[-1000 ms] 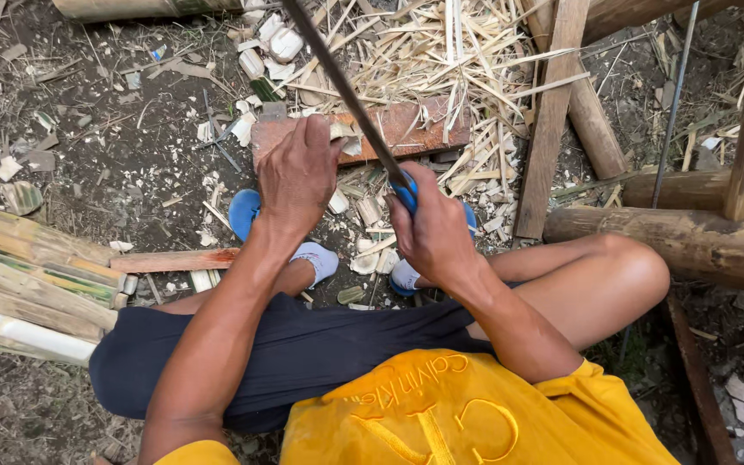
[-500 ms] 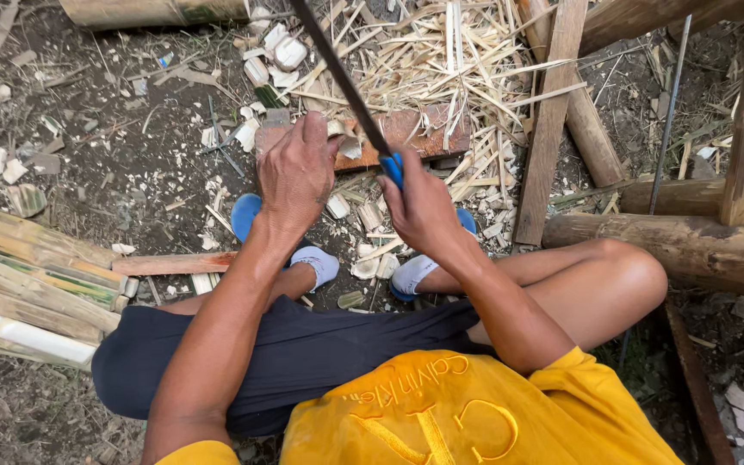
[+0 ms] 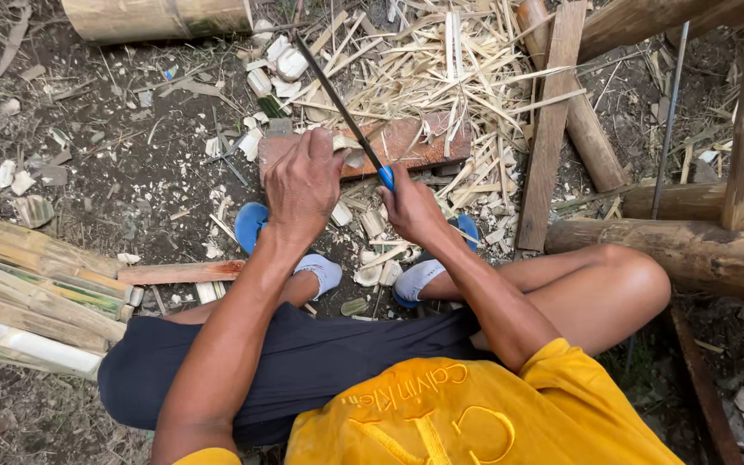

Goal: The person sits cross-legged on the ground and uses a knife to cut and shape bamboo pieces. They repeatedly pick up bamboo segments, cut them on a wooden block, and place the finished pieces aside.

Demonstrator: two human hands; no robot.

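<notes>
I sit on the ground, legs bent, above a reddish wooden block (image 3: 406, 142). My left hand (image 3: 303, 185) presses down on a small bamboo piece (image 3: 346, 146) at the block's near edge. My right hand (image 3: 411, 207) is closed around the blue handle of a long dark blade (image 3: 337, 99). The blade slants up and to the left over the block, its edge beside the bamboo piece. A heap of thin pale bamboo splinters (image 3: 441, 60) lies across and behind the block.
Split bamboo slats (image 3: 36, 293) are stacked at the left. A thick bamboo section (image 3: 157, 17) lies at the top. Wooden poles and a plank (image 3: 548, 129) frame the right side. Bamboo chips litter the dirt around my blue sandals (image 3: 251, 226).
The blade and my right hand have dropped toward the block. My left hand stays on the bamboo piece.
</notes>
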